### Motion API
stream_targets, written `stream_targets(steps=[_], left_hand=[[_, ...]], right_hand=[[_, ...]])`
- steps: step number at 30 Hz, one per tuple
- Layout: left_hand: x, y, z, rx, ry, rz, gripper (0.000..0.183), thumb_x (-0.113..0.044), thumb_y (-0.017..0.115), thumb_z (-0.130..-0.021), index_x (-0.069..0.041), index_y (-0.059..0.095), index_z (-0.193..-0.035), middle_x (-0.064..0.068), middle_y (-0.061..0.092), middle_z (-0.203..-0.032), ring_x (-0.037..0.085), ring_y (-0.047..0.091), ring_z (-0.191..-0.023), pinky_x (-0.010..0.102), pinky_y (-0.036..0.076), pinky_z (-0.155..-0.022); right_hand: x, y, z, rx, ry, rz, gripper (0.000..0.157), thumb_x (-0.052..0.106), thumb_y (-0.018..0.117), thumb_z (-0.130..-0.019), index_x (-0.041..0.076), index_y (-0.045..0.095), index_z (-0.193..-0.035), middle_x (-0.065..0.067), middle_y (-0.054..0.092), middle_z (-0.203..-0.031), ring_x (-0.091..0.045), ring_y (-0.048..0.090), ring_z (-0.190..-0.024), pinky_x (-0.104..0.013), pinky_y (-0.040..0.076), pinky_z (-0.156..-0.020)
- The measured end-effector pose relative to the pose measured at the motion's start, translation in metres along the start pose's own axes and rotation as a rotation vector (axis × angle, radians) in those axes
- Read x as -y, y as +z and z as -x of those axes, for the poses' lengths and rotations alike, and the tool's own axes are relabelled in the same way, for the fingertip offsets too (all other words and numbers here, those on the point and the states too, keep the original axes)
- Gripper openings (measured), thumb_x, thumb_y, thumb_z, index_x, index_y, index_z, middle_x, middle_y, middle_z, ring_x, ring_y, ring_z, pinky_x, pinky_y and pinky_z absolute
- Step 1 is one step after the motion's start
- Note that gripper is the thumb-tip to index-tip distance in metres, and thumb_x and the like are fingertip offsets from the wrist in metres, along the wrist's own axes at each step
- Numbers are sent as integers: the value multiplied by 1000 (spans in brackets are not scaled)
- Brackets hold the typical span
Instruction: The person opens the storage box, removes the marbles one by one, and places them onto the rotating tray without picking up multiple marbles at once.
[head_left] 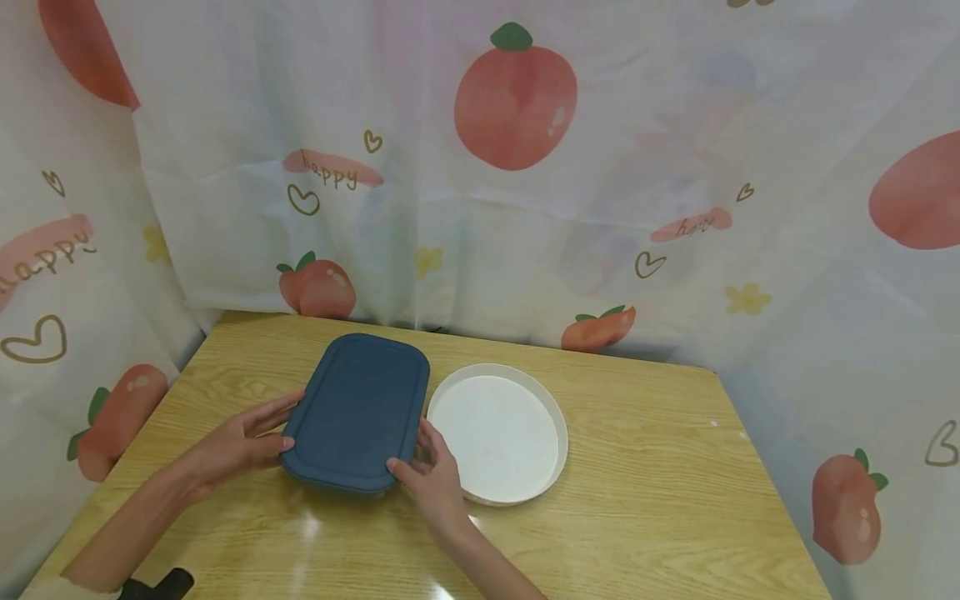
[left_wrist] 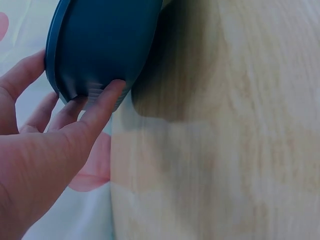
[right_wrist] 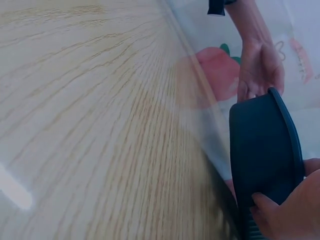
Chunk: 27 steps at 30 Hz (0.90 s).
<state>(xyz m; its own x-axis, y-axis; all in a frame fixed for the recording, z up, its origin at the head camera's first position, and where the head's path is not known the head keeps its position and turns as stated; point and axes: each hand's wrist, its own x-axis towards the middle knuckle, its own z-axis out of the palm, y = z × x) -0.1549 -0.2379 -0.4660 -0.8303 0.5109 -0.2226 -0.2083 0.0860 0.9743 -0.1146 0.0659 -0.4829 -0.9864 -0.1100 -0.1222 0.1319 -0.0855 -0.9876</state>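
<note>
A dark blue rectangular lidded container (head_left: 358, 410) is over the left part of the table, its long sides running away from me. My left hand (head_left: 228, 446) holds its left side near the front corner. In the left wrist view, fingers of the left hand (left_wrist: 55, 142) lie against the container's side wall (left_wrist: 107, 42) and rim. With the thumb on the lid's edge, my right hand (head_left: 435, 483) grips the front right side. The right wrist view shows the right hand (right_wrist: 292, 212) on the container's ribbed end. What is inside is hidden.
A round white shallow plate (head_left: 498, 437) with a raised rim stands right of the container, close to my right hand. The wooden table (head_left: 637, 467) is bordered by a fruit-printed curtain (head_left: 517, 250) at the back and sides.
</note>
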Motion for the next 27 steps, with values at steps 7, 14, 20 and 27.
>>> stream_targets(steps=[7, 14, 20, 27], left_hand=[[11, 6, 4, -26, 1, 27, 76, -11, 57, -102, -12, 11, -162, 20, 2, -164, -9, 44, -123, 34, 48, -98], [22, 11, 9, -68, -13, 24, 76, -14, 59, -102, -15, 12, -162, 17, 4, -165, 28, 14, -147, 32, 48, -97], [30, 14, 8, -61, 25, 65, 76, -9, 56, -102, -13, 9, -162, 21, 0, -164, -13, 37, -125, 30, 48, -98], [35, 19, 7, -82, 36, 76, 76, -10, 57, -102, -13, 10, -162, 22, 1, -164, -2, 34, -132, 28, 47, -98]], right_hand=[[-3, -2, 2, 8, -12, 17, 79, 9, 73, -90, 1, 29, -155, -19, 46, -145, -33, 60, -116, -36, 52, -93], [-6, -4, 5, 23, -29, 51, 80, 11, 74, -90, 1, 29, -155, -20, 46, -145, -34, 60, -117, -36, 52, -91], [-8, -5, 2, 32, -24, 15, 80, 8, 73, -90, 3, 29, -156, -19, 45, -147, -33, 59, -118, -36, 52, -93], [-9, -7, 2, 32, -36, 3, 78, 5, 72, -89, 2, 31, -155, -19, 46, -147, -33, 60, -117, -33, 52, -91]])
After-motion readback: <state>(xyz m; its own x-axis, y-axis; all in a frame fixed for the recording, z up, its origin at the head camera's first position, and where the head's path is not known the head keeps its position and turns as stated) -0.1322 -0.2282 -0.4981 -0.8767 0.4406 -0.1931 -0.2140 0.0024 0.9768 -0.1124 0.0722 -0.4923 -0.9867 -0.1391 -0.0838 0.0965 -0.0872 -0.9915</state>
